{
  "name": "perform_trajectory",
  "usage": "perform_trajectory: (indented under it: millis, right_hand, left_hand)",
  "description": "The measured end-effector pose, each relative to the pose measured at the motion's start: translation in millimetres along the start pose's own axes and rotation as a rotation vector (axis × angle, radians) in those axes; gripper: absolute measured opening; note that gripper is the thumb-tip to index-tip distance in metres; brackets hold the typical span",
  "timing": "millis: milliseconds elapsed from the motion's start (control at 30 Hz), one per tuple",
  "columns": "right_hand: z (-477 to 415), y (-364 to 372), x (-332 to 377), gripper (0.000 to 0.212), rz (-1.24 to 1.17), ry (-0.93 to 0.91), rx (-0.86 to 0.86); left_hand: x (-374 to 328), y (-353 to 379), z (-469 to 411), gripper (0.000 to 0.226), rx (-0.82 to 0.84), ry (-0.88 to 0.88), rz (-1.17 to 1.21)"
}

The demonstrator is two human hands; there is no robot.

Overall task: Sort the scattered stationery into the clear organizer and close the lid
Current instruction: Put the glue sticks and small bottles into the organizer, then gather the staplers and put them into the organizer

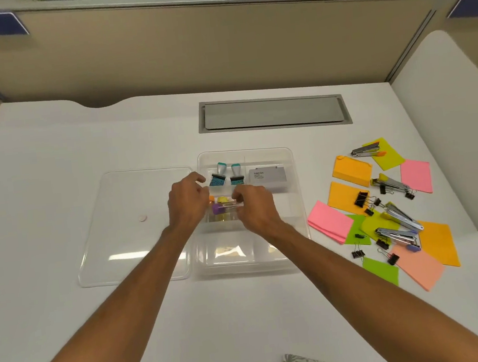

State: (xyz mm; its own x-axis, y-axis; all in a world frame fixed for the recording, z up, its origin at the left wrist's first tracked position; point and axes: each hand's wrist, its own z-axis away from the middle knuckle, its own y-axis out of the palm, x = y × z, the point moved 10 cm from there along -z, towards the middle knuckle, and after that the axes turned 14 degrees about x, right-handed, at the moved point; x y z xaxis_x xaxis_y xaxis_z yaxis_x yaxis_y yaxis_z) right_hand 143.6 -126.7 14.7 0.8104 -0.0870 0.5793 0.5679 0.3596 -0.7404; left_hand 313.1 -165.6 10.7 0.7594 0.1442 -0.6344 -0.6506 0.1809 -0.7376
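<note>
The clear organizer [293,175] sits mid-table with its lid [124,222] lying flat to its left. Two teal stamps [227,176] and a grey box [268,176] lie in its far compartments. Both hands hover over the left middle compartment. My right hand [257,208] pinches a clear tube with a purple cap [220,208]; yellow- and orange-capped tubes [223,200] lie beneath. My left hand [188,202] is beside the purple cap with curled fingers; whether it touches the tube is unclear.
Scattered to the right of the organizer are coloured sticky note pads [352,173], several staplers [401,217] and black binder clips [362,199]. A grey cable hatch [273,113] is set in the desk behind. Beige partitions enclose the desk.
</note>
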Motion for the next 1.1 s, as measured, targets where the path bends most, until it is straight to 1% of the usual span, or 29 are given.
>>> perform_trajectory:
  millis: [133, 300, 433, 600, 733, 833, 967, 1100]
  right_hand:
    - [-8, 13, 15, 0.017, 0.141, -0.082, 0.055]
    - [-12, 21, 13, 0.025, 0.268, -0.080, 0.062]
    - [-13, 19, 11, 0.030, 0.272, -0.081, 0.052]
    - [1, -10, -2, 0.020, 0.118, -0.129, -0.082]
    - [29, -46, -38, 0.022, -0.061, -0.107, -0.237]
    - [50, -68, -76, 0.020, -0.115, -0.055, -0.321]
    - [69, -87, -133, 0.016, -0.120, 0.049, -0.344]
    - [88, -100, -183, 0.017, -0.093, 0.113, -0.321]
  left_hand:
    - [5, -6, 3, 0.022, -0.012, 0.013, -0.014]
    - [4, -1, 2, 0.025, 0.016, 0.029, -0.005]
    - [-5, 5, -1, 0.027, 0.044, 0.049, 0.002]
    - [-30, 19, -2, 0.021, 0.069, 0.159, 0.027]
    - [-59, 43, 1, 0.020, 0.112, 0.239, 0.061]
    - [-89, 65, 9, 0.020, 0.132, 0.315, 0.074]
    - [-128, 100, 21, 0.020, 0.189, 0.378, 0.072]
    - [-162, 139, 33, 0.021, 0.266, 0.432, 0.028]
